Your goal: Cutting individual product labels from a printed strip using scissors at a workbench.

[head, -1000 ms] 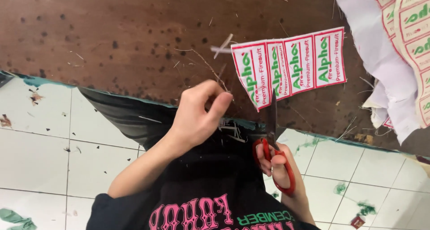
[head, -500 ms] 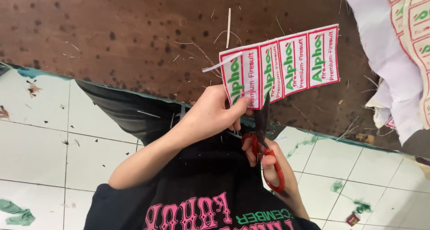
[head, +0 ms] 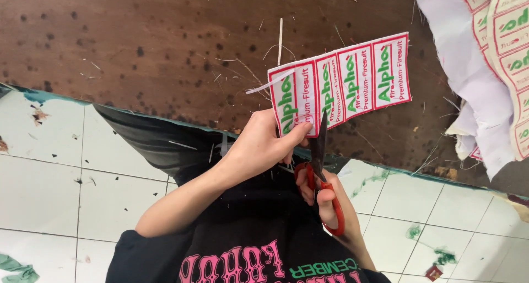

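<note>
I see the left hand (head: 259,148) w/ fingers closed, pinching the end tag of a strip of four red-and-white labels (head: 341,82) over the brown table (head: 138,40). The right hand (head: 325,197) has fingers curled thru the handles of the red scissors (head: 319,173). The blades point up and touch the strip's bottom edge, just beside the left thumb. A pile of more label sheets (head: 496,57) lies at the right, well apart. White floor tiles (head: 49,184) show below the table.
</note>
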